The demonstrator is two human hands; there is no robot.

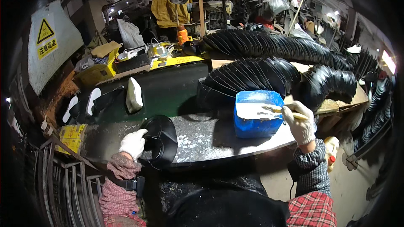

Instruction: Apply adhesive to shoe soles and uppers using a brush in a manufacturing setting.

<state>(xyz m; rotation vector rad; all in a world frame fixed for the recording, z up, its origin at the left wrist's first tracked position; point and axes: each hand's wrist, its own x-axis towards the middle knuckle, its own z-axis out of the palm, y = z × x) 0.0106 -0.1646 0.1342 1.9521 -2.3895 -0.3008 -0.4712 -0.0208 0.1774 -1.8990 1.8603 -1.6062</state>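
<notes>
My right hand [299, 122], in a white knit glove, is closed around the handle of a brush [275, 109]. The brush's bristle end lies over the white paste inside a blue plastic tub [256, 127], whose rim is smeared white. On the left, my gloved left hand [133, 144] grips the edge of a curved black leather-like piece [167, 139], possibly a shoe upper. That piece rests at the bench's front edge, left of white splatters. Behind the tub stands a long fanned row of similar black pieces [252, 75].
A dark green belt [168, 88] runs behind the bench [206, 138], carrying a white shoe-shaped form [134, 96] and several black-and-white shoe parts [93, 101]. More black pieces [269, 44] line the back right. Metal racks [71, 185] flank the left; a yellow crate [99, 69] sits farther back.
</notes>
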